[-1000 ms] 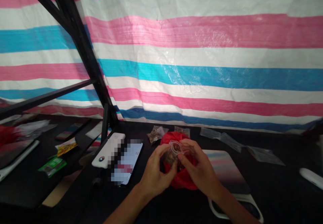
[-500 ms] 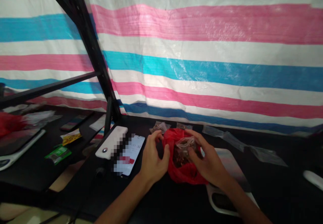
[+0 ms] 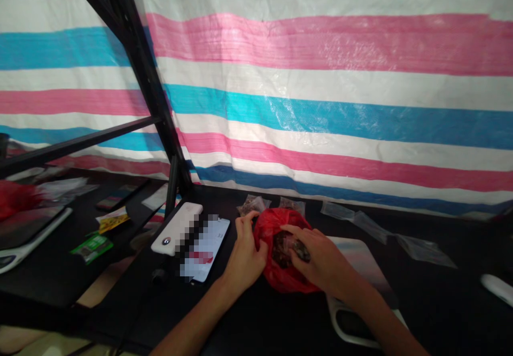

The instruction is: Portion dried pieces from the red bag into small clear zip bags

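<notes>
A red plastic bag [image 3: 288,283] stands on the black table with its mouth facing up, and brown dried bits [image 3: 280,249] show inside. My left hand [image 3: 245,254] grips the bag's left side, thumb low and fingers at the rim. Over the mouth, my right hand [image 3: 324,260] is closed on a small clear plastic bag [image 3: 298,249] with dark contents, partly hidden by the fingers. Under my right forearm lies a white kitchen scale [image 3: 360,260], its plate partly covered.
Filled clear sachets [image 3: 254,204] lie behind the red bag. Flat clear bags [image 3: 371,225] stretch along the back right. A phone [image 3: 206,252] and a white device [image 3: 178,227] sit to the left. A black metal post [image 3: 136,62] rises at the table's corner.
My right hand has moved left and turned inward over the red bag's mouth with the small clear bag. My left hand has closed in on the red bag's side.
</notes>
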A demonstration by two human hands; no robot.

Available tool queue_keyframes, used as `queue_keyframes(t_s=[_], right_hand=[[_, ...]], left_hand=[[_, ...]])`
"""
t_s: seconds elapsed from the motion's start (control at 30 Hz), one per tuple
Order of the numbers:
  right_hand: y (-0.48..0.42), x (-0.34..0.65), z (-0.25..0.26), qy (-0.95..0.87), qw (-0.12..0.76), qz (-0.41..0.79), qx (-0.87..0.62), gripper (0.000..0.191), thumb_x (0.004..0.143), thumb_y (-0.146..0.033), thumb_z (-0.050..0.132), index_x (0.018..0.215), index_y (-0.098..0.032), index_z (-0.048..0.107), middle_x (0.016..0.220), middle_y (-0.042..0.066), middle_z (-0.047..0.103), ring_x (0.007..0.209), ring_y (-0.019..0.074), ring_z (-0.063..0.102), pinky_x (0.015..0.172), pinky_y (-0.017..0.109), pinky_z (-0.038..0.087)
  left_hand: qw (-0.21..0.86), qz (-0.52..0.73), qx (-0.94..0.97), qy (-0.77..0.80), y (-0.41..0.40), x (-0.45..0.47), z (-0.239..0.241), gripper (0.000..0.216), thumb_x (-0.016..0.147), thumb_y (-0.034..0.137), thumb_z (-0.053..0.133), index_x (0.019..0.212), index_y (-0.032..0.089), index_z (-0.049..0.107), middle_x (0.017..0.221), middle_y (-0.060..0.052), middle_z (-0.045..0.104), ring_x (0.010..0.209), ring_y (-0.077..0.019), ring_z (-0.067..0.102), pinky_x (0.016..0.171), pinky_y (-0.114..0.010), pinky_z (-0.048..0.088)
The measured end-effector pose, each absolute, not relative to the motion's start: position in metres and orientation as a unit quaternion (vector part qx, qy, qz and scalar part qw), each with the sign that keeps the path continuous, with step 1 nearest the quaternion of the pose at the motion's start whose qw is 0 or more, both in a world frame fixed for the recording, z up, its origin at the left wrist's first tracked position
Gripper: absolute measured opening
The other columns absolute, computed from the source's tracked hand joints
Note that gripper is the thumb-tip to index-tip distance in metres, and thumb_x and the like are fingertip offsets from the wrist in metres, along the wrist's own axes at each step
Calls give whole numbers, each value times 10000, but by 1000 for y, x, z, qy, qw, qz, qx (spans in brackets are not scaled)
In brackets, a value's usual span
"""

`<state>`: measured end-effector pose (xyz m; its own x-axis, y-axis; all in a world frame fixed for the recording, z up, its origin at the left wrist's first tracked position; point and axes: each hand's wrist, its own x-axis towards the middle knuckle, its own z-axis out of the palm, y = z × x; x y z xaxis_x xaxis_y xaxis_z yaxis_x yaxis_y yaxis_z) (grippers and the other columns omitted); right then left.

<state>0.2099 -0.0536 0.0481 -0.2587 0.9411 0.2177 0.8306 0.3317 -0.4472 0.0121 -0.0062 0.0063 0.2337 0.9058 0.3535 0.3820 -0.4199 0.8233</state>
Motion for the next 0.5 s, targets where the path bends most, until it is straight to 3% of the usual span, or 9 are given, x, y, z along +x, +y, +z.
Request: queue_keyframes(t_s=[0.17,0.5], right_hand=[[-51,211,46,-784,228,119,-565,500,908,-203,536,1401,-289,549,1219,45,733,1086,240,678,1013,452,459],[-50,210,48,-778,256,124,-560,440,929,-211,507,1355,-287,585,1202,42,741,1053,226,685,963,409,457]], left_hand=[[299,427,728,445,-5,12,5,560,840,47,502,1352,242,385,1206,-80,422,858,-170,618,865,-397,552],[239,457,752,410,-9,12,18,440,874,125,557,1284,230,438,1203,-88,437,1098,-235,545,994,-440,495]])
